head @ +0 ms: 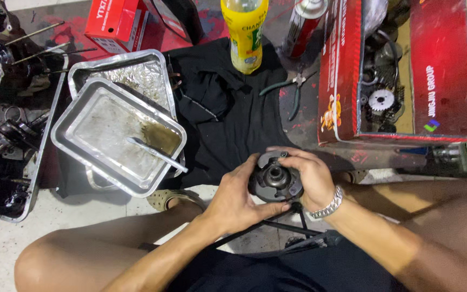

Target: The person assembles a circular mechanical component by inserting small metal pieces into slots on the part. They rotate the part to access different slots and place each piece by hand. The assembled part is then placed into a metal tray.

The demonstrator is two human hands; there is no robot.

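A round dark metal engine part point(274, 180) with a toothed hub in its middle is held between both hands above my lap. My left hand point(237, 200) cups its left and lower side. My right hand point(307, 176), with a metal watch at the wrist, wraps over its top and right side. A black cloth point(220, 116) lies on the floor just beyond the hands.
Two stacked metal trays point(90, 111) with oily residue and a flat tool point(155, 152) sit at left. A yellow bottle point(244, 32), a spray can point(304, 24), pliers point(292, 86) and a red box of gears point(395, 70) stand behind. Engine parts point(1, 108) fill the far left.
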